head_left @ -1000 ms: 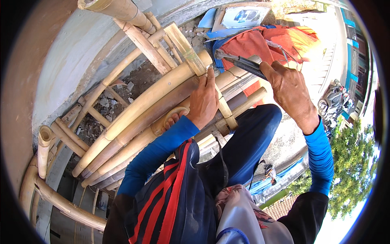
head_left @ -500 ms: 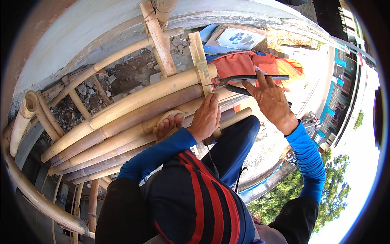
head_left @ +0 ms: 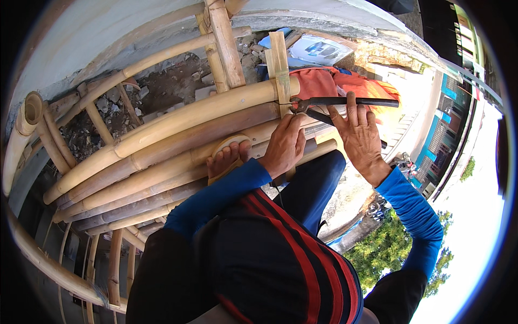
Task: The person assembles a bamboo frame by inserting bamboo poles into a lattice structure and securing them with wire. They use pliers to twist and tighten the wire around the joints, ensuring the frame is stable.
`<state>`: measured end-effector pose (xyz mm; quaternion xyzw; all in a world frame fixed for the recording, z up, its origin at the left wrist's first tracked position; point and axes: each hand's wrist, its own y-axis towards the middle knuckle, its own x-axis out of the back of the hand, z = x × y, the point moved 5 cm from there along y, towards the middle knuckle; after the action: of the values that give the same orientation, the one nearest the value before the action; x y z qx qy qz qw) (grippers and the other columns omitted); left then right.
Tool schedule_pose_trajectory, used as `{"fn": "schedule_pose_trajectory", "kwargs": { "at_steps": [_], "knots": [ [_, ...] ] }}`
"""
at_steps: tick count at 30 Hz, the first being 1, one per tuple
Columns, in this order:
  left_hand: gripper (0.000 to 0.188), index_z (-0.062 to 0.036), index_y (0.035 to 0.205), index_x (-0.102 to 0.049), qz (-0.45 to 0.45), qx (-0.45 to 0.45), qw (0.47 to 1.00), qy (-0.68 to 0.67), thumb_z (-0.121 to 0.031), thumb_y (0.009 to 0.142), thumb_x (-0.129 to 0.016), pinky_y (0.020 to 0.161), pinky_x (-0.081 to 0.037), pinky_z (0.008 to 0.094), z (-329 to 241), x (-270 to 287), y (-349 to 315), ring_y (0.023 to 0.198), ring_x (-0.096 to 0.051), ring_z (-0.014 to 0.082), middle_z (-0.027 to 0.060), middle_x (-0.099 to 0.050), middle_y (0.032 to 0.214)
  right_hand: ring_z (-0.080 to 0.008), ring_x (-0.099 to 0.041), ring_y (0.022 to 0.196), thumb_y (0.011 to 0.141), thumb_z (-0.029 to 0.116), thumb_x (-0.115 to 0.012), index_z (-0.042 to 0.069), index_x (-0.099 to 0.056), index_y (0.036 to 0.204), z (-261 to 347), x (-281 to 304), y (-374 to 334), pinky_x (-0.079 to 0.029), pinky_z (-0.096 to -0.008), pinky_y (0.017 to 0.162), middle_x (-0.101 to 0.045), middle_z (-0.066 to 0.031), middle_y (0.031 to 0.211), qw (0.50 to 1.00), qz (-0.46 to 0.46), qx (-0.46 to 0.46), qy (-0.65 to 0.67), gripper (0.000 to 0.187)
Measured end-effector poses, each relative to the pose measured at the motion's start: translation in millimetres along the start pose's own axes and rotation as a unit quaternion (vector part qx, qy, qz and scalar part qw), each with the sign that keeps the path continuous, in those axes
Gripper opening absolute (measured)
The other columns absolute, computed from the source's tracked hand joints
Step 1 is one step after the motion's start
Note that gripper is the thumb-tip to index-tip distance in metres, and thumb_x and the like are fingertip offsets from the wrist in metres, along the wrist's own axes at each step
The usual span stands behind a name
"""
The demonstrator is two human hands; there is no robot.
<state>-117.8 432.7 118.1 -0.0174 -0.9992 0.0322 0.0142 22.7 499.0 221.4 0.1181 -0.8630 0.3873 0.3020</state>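
Note:
My right hand (head_left: 362,141) grips a pair of pincers (head_left: 345,101) with black handles; its fingers lie over the handles, which are spread apart. The pincers' metal jaws are at a thin wire beside a flat, upright bamboo strip (head_left: 281,70), near the ends of the bamboo poles (head_left: 178,125). My left hand (head_left: 284,144) is closed just below the jaws, its fingertips pressed together against the strip's lower part. What those fingers pinch is hidden. One sandalled foot (head_left: 231,156) rests on the poles, left of my left hand.
Several poles lie side by side within a bamboo frame (head_left: 54,272). A wall (head_left: 91,59) runs behind, with rubble (head_left: 116,121) below it. Orange cloth (head_left: 345,81) and a framed panel (head_left: 318,51) lie beyond the pole ends. Foliage (head_left: 383,243) shows at lower right.
My left hand has moved up, closer to the pincers' jaws. The pincers and right hand have shifted slightly, and the whole view has shifted a little.

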Motion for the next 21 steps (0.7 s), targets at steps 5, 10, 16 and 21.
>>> {"fn": "schedule_pose_trajectory", "kwargs": {
  "at_steps": [5,10,16,21],
  "knots": [
    [0.037,0.0014,0.124,-0.055,-0.034,-0.012,0.999,-0.007,0.008,0.088,-0.061,0.070,-0.050,0.0456,-1.3,-1.6,1.3,0.080,-0.062,0.0387,0.0208,-0.057,0.099,-0.0241,-0.056,0.101,0.091,0.014,-0.060,0.021,-0.050,0.149,6.2,-13.9,-12.0,-0.047,-0.0354,0.080,-0.051,-0.0222,0.142,0.997,-0.063,0.001,0.044,0.059],
    [0.037,0.0017,0.124,-0.055,-0.030,-0.001,0.999,-0.013,0.007,0.088,-0.061,0.072,-0.050,0.0461,-1.5,-3.8,1.0,0.082,-0.063,0.0386,0.0210,-0.057,0.101,-0.0240,-0.058,0.095,0.089,0.015,-0.061,0.010,-0.059,0.127,2.9,-18.9,-14.7,-0.050,-0.0372,0.076,-0.060,-0.0178,0.127,0.992,-0.114,0.013,0.058,0.039],
    [0.037,0.0019,0.124,-0.055,-0.025,-0.005,1.000,-0.005,0.007,0.088,-0.061,0.074,-0.051,0.0467,-1.3,-6.0,4.7,0.083,-0.063,0.0391,0.0213,-0.057,0.103,-0.0251,-0.058,0.094,0.088,0.016,-0.061,0.003,-0.057,0.112,-5.8,-22.9,-8.0,-0.051,-0.0385,0.078,-0.061,-0.0122,0.107,0.986,-0.150,0.000,0.078,0.027],
    [0.040,0.0030,0.127,-0.053,-0.032,-0.017,0.999,-0.001,0.007,0.087,-0.060,0.076,-0.052,0.0472,-0.4,-12.0,4.5,0.087,-0.062,0.0402,0.0227,-0.057,0.109,-0.0258,-0.060,0.096,0.088,0.013,-0.061,0.005,-0.054,0.101,2.6,-31.9,-4.5,-0.056,-0.0367,0.076,-0.059,-0.0112,0.100,0.988,-0.136,-0.034,0.066,0.017]
  ]
}}
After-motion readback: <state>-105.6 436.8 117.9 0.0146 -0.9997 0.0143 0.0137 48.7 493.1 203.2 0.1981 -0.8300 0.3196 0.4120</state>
